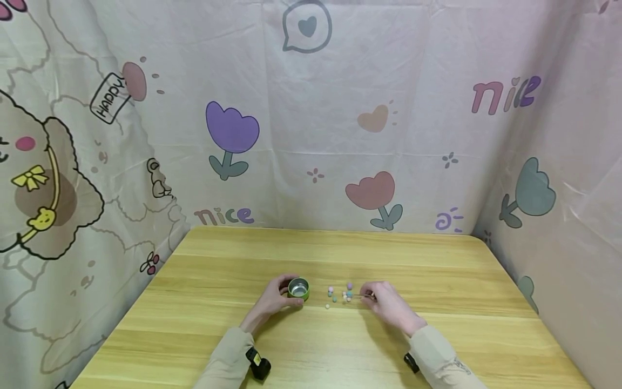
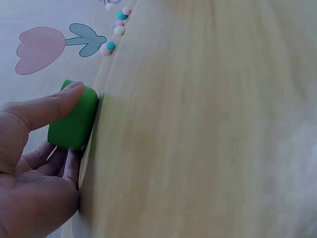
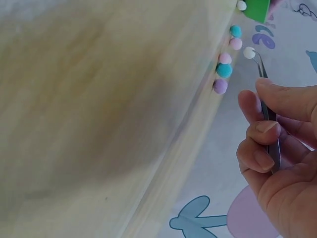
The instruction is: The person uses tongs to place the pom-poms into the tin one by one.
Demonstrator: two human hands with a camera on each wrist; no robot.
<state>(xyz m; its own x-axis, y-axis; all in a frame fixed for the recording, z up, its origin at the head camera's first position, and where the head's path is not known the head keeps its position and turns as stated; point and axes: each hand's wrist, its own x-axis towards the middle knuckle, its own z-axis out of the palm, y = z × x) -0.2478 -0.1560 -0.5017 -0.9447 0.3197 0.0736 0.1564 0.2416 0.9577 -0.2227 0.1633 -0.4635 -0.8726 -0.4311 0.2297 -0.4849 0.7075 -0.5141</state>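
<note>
My left hand [image 1: 274, 298] holds a small round open tin [image 1: 298, 299] on the table, thumb and fingers around its sides. The tin is green outside and silvery within; in the left wrist view its green wall [image 2: 75, 121] shows between thumb and fingers. My right hand [image 1: 390, 306] grips a pair of dark metal tweezers [image 3: 269, 115] with fine bent tips. At those tips is a small white ball [image 3: 249, 52], raised off the tabletop. Several small pom-pom-like balls, among them a purple ball [image 1: 350, 286] and a teal ball [image 3: 224, 70], lie between the hands.
A pale wood-grain table [image 1: 311, 346] lies beneath both hands. Printed cloth [image 1: 301, 108] with flowers and words hangs behind it and at both sides. A lone white ball [image 1: 328, 306] sits nearer to me than the others. Each wrist wears a dark device.
</note>
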